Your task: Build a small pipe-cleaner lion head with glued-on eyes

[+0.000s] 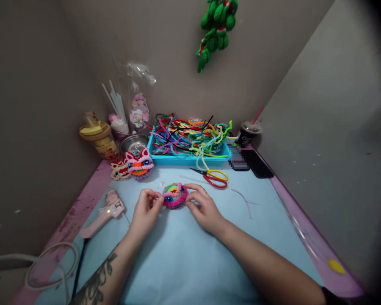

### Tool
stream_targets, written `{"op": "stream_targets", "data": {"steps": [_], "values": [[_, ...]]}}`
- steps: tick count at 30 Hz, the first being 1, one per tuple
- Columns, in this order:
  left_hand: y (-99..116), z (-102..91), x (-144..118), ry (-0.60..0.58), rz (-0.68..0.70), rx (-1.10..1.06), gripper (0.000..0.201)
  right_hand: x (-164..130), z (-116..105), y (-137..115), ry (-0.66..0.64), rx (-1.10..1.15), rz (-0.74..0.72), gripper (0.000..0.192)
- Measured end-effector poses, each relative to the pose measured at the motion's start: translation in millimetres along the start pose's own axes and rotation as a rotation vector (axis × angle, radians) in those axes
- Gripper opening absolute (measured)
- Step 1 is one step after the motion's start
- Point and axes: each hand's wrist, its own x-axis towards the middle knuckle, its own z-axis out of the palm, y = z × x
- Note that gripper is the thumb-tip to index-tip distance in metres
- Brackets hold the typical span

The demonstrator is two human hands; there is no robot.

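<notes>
A small round pipe-cleaner lion head lies on the blue mat, with a magenta fringe, a dark blue eye and a rainbow middle. My left hand is closed in a pinch at its left edge. Along the right edge, my right hand has its fingers and thumb curved against the piece, steadying it. Two finished lion heads sit behind to the left: a red and lilac one and a cream one. Scissors with yellow and red handles lie half spread behind my right hand.
A blue tray heaped with pipe cleaners stands at the back. On the left lies a pink glue gun with its cord. Phones and a drink cup are at the right. A lilac stem piece lies on the mat.
</notes>
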Motion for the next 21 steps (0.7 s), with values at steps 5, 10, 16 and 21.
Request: {"op": "stream_targets", "data": {"steps": [5,10,16,21], "values": [[13.9,-0.2,-3.4,-0.062,-0.179,-0.277,0.033,1.1,1.3,-15.0,-0.011,-0.008,-0.01,0.014],[25.1,1.2,-9.3,-0.207,-0.314,-0.479,0.043,-3.1,11.2,-31.7,-0.046,0.106,0.097,0.014],[23.1,1.3,-10.4,-0.252,-0.316,-0.534,0.044,-6.1,19.0,-34.5,-0.016,0.202,0.217,0.012],[21.3,2.6,-10.4,-0.264,-0.3,-0.528,0.042,-5.8,20.6,-33.3,0.001,0.217,0.24,0.011]]}}
